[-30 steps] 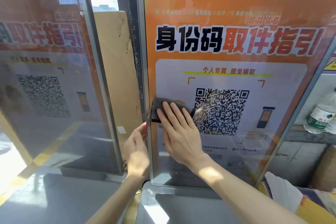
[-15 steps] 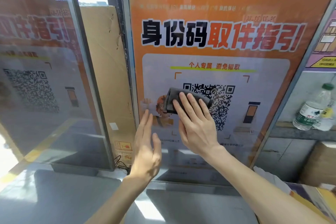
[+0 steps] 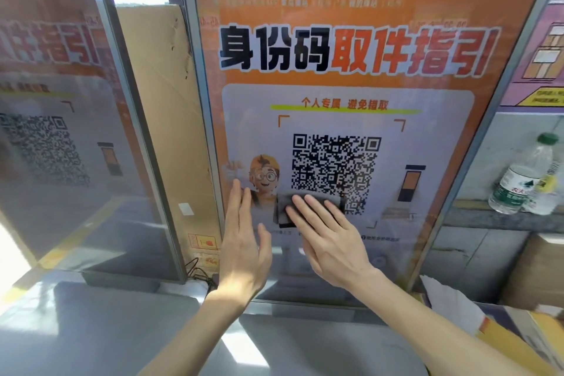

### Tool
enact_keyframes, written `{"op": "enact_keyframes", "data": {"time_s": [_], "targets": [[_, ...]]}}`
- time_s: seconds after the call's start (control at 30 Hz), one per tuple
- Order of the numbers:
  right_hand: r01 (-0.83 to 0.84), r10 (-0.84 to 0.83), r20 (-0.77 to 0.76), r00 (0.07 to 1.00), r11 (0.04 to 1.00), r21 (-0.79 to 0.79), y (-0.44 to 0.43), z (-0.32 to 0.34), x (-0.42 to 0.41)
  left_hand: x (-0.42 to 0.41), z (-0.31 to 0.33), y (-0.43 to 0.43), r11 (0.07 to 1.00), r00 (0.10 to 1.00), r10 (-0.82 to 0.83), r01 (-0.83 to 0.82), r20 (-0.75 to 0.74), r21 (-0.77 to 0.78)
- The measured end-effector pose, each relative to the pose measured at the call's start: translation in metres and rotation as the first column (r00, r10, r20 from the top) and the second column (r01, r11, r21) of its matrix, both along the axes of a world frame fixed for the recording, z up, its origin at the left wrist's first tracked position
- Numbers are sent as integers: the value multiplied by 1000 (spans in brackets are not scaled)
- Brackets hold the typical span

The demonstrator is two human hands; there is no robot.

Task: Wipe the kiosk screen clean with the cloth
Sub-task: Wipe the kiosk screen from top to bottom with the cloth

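Well, the right hand (image 3: 329, 241) lay flat, fingers straight, pressing the dark folded cloth (image 3: 283, 211) against the kiosk screen (image 3: 351, 91) at the lower left corner of the QR code (image 3: 335, 168). The left hand (image 3: 244, 241) stood straight-fingered just beside it, holding nothing; whether it touched the screen I could not tell. A water bottle (image 3: 522, 180) sat off right.

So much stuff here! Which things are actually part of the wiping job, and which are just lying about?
In the job: kiosk screen, dark cloth, right hand pressing it flat, left hand open beside it.
Lying about: water bottle, cardboard sheet, neighbouring screen, black cables.
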State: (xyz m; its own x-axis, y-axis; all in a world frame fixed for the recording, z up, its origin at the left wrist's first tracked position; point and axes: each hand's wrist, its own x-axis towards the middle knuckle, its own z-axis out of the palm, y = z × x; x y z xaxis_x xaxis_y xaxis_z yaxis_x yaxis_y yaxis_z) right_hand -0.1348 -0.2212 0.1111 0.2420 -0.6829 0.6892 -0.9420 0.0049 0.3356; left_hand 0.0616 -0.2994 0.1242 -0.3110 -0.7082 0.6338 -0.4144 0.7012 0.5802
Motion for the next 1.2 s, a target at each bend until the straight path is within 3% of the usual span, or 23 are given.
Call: {"op": "enact_keyframes", "data": {"time_s": [0.23,0.4,0.53,0.7,0.87,0.97,1.2], "targets": [[24,5,161,987,984,-175,-16,48,6,-7,1,4,999,999,36,-35,-31,37],[-40,41,44,998,999,-34,-6,6,0,-10,3,12,998,996,69,-69,48,-5],[-11,12,-25,1000,999,46,25,-11,-31,-21,0,31,998,989,-31,39,146,-55],[88,-73,108,991,987,-137,41,38,-63,-46,-2,52,981,972,-110,140,210,-134],[77,-31,183,983,966,-248,22,62,-54,-67,-8,62,989,975,-39,69,218,-130],[48,-13,161,987,975,-218,20,44,-55,-69,-13,63,989,973,-25,57,230,-135],[0,0,-48,999,1000,-12,49,-2,-84,-74,-17,66,996,972,-1,22,236,-86]]}}
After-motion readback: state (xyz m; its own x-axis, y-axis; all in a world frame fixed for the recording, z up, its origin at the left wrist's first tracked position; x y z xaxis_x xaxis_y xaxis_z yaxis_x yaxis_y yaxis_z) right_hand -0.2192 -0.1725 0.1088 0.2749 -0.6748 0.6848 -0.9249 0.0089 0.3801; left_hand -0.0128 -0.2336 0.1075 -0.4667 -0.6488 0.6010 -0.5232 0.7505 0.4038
